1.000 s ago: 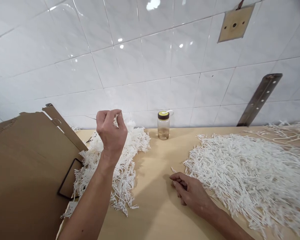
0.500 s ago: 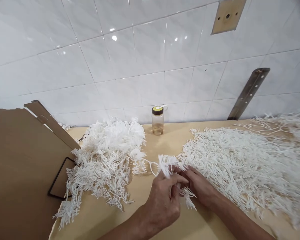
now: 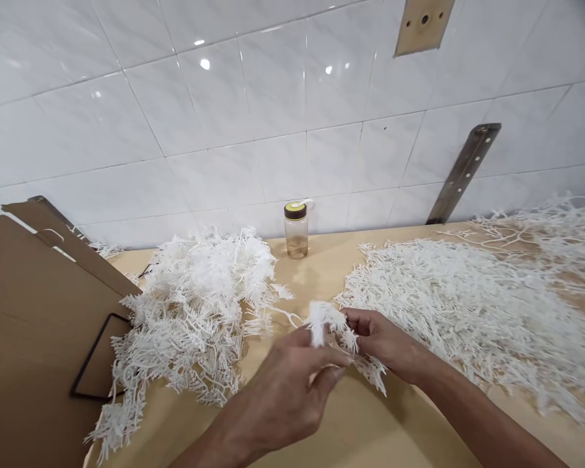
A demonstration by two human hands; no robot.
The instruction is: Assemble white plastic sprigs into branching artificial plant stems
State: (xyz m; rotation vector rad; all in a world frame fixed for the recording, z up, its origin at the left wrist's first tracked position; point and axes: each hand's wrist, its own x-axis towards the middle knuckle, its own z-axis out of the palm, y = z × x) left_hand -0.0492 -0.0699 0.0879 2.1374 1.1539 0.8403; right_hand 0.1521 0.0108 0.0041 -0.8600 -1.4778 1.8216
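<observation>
Both hands are at the front middle of the table, close together. My left hand (image 3: 292, 380) is closed on a white plastic sprig (image 3: 324, 320) with a thin stem and feathery tips. The stem reaches left toward a heap of similar white sprigs (image 3: 205, 305). Just to the right, my right hand (image 3: 383, 341) pinches the sprig's frilly tips; its fingertips are partly hidden behind them. More tips hang below, between the hands. A wide spread of white sprigs (image 3: 448, 299) lies close beyond my right hand.
A clear bottle (image 3: 296, 235) with a dark and green lid stands by the tiled wall. At left rises a cardboard box (image 3: 39, 338) with a black wire frame (image 3: 85, 361) against it. A slotted metal strip (image 3: 463, 172) leans on the wall at right.
My left hand has moved left and down, and my hands have drawn slightly apart with the sprig between them. The whole view has shifted a little.
</observation>
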